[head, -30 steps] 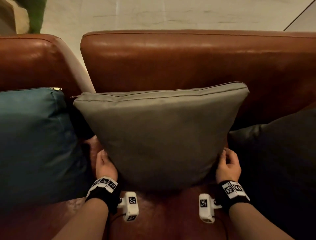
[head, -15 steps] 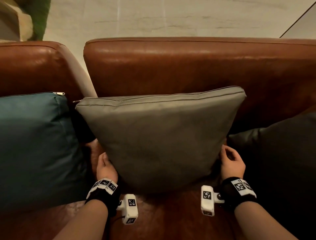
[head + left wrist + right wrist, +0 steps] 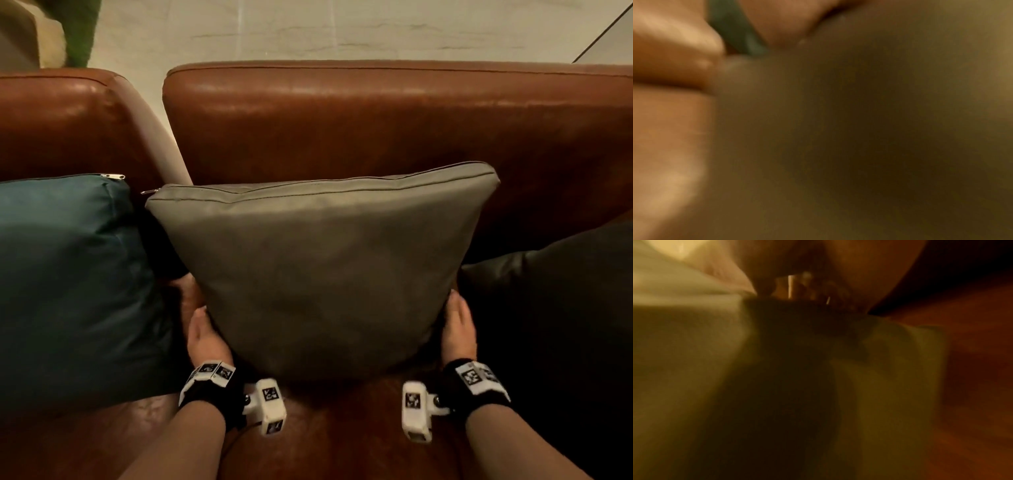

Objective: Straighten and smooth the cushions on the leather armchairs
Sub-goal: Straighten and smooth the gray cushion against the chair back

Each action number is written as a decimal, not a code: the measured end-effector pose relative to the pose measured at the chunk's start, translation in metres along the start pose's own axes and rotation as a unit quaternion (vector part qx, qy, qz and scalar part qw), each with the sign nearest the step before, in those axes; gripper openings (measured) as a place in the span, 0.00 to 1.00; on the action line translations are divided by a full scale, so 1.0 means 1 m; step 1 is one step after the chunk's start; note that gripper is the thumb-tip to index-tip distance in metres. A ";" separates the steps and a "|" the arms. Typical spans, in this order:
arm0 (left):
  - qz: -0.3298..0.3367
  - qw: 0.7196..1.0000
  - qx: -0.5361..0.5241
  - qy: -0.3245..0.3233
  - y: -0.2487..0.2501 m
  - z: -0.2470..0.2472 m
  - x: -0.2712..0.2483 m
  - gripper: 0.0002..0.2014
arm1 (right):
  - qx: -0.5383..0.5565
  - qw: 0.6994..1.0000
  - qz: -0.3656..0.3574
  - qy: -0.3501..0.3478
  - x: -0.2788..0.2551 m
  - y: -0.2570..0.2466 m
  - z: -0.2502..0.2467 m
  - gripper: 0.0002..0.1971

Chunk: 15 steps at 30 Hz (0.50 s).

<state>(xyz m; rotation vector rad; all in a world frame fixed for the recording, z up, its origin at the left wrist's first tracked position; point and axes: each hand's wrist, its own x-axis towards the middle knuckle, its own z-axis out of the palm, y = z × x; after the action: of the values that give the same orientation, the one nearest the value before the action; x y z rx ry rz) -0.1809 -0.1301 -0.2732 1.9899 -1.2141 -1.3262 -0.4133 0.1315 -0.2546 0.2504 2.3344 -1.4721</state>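
Observation:
A grey-green cushion point(image 3: 318, 270) stands upright against the brown leather backrest point(image 3: 376, 126) of the middle armchair, zip edge on top. My left hand point(image 3: 205, 334) lies against its lower left side, palm toward the fabric, with the fingertips hidden behind the cushion. My right hand point(image 3: 457, 325) presses flat on the lower right side, fingers pointing up along the edge. The left wrist view is blurred: fingers point(image 3: 674, 53) next to the cushion point(image 3: 859, 129). In the right wrist view, bunched cushion fabric point(image 3: 900, 353) lies under the fingers point(image 3: 849, 275).
A teal cushion point(image 3: 68, 281) sits close on the left against the neighbouring armchair back point(image 3: 68, 116). A dark cushion point(image 3: 555, 308) leans on the right. The brown seat point(image 3: 342, 428) shows between my forearms. Pale floor point(image 3: 342, 31) lies behind the chairs.
My right hand's fingers have gone from curled on the cushion edge to lying straighter against its side. Both hands stay at the lower corners; the view has tilted slightly.

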 end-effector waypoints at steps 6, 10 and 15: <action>-0.051 0.996 0.062 -0.033 -0.036 -0.009 -0.009 0.23 | -0.074 0.992 0.046 0.089 -0.012 0.010 0.021 0.24; 0.066 0.985 0.156 0.022 -0.027 -0.005 0.004 0.22 | -0.105 0.985 0.045 0.129 -0.009 0.010 0.033 0.26; 0.115 0.975 0.187 -0.042 -0.024 -0.029 0.002 0.12 | -0.151 0.983 -0.022 0.103 -0.022 -0.013 0.007 0.17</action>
<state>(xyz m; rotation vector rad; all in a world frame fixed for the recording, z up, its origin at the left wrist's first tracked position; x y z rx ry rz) -0.1440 -0.1228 -0.2799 1.9700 -1.7857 -1.1403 -0.3964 0.1206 -0.2382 0.2797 2.7040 -1.1344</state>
